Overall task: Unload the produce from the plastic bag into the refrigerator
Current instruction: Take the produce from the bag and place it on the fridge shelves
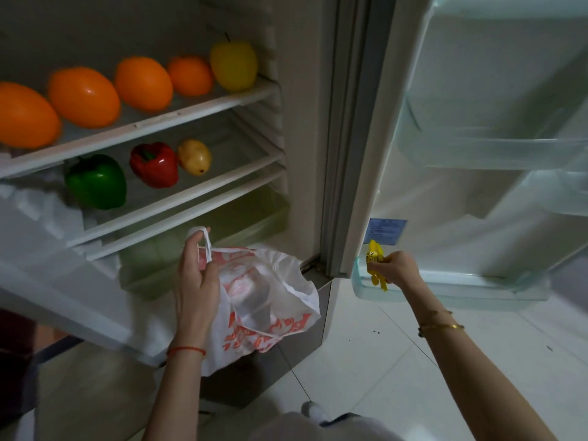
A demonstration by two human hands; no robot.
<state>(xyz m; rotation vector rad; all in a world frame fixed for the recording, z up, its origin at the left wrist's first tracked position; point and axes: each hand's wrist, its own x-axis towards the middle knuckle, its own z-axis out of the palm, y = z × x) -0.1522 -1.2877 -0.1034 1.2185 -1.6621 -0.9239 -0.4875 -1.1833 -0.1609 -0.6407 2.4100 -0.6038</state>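
Your white plastic bag [261,300] with orange print hangs open by one handle before the refrigerator [299,173]. Oranges [84,97] line the top shelf, peppers [95,181] the second; a yellow bunch [377,265] sits at the lowest door bin.

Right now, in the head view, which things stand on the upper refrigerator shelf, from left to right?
Four orange fruits in a row → → →, then a yellow apple at the right end.
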